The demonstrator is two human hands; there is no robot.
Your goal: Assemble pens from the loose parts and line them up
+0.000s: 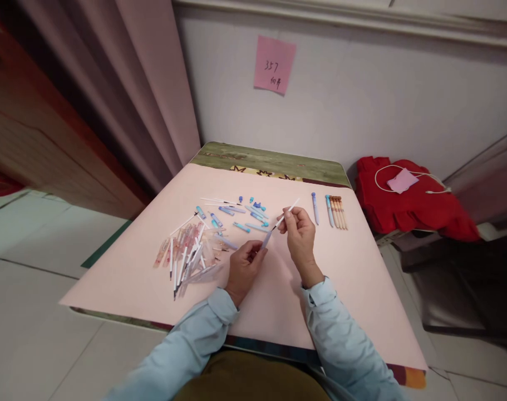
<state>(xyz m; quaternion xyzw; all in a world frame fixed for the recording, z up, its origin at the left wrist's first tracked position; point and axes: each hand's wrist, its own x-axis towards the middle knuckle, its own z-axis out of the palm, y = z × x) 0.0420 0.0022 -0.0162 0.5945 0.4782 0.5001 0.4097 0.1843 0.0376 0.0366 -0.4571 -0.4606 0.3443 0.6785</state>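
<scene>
Between the fingers of my left hand (pixel 245 266) is a pale lilac pen barrel (pixel 266 239), tilted up to the right. My right hand (pixel 300 234) pinches a white pen refill (pixel 292 205), whose dark tip end meets the top of the barrel. How far it sits inside I cannot tell. Left of my hands lies a heap of white refills (pixel 186 262) mixed with clear and pinkish plastic pieces. Beyond them are scattered blue and lilac pen parts (pixel 241 227) and small blue caps (pixel 257 205).
On the right, a lilac pen (pixel 315 209), a blue pen (pixel 329 210) and several brown-topped pens (pixel 339 213) lie in a row. Pale pink paper (pixel 353 289) covers the table. A red cloth (pixel 412 206) with a white cable stands beside the table; a pink note (pixel 274 65) is on the wall.
</scene>
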